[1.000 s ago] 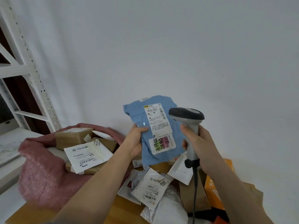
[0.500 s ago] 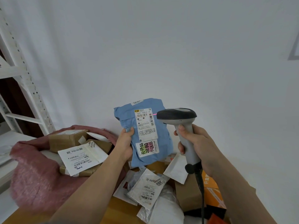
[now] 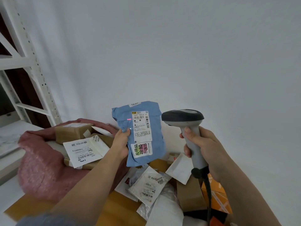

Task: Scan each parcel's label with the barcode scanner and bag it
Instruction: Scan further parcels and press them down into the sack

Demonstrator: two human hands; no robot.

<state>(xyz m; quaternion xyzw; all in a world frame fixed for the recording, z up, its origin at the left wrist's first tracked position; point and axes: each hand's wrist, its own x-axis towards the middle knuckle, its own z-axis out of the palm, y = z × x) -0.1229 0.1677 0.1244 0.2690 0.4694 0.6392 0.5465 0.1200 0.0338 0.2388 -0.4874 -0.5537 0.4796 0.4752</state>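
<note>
Left hand pinches blue parcel upright by its left edge; right hand wraps barcode scanner handle. Red line sits beside the label. Pink bag of boxes lies left.

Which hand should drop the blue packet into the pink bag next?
Probably the left hand. It already pinches the blue packet by its edge, and the pink bag lies on that side. The right hand is busy gripping the scanner.
</note>
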